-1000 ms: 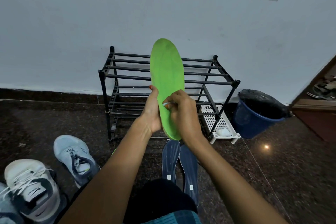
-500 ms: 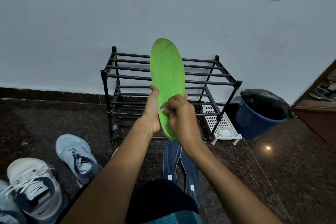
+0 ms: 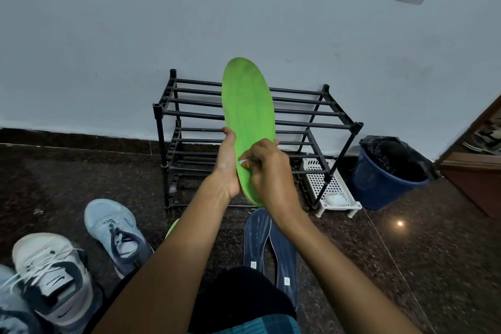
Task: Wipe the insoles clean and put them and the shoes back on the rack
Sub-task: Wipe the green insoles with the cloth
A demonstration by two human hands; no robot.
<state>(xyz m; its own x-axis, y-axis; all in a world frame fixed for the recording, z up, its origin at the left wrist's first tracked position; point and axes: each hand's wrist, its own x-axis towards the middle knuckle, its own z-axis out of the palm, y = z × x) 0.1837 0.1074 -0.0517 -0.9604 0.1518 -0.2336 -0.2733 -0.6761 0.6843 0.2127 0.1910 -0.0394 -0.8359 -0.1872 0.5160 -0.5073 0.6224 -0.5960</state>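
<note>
A green insole (image 3: 248, 116) stands upright in front of the black shoe rack (image 3: 336, 122). My left hand (image 3: 226, 165) grips its lower left edge. My right hand (image 3: 267, 168) presses a small white wipe (image 3: 242, 162) against the insole's lower face. Two dark blue insoles (image 3: 271, 247) lie side by side on the floor below my hands. A second green insole (image 3: 172, 226) peeks out behind my left forearm. A light blue sneaker (image 3: 116, 233) and a white and grey sneaker (image 3: 51, 276) stand on the floor at the left.
A blue bin (image 3: 387, 173) lined with a black bag stands right of the rack. A white perforated plastic stand (image 3: 333, 190) sits beside the rack's right leg. A wooden door frame (image 3: 471, 168) is at the far right. The floor is dark polished stone.
My right hand has slid slightly up and down the insole's lower part with the wipe. The insole and left hand have stayed almost still.
</note>
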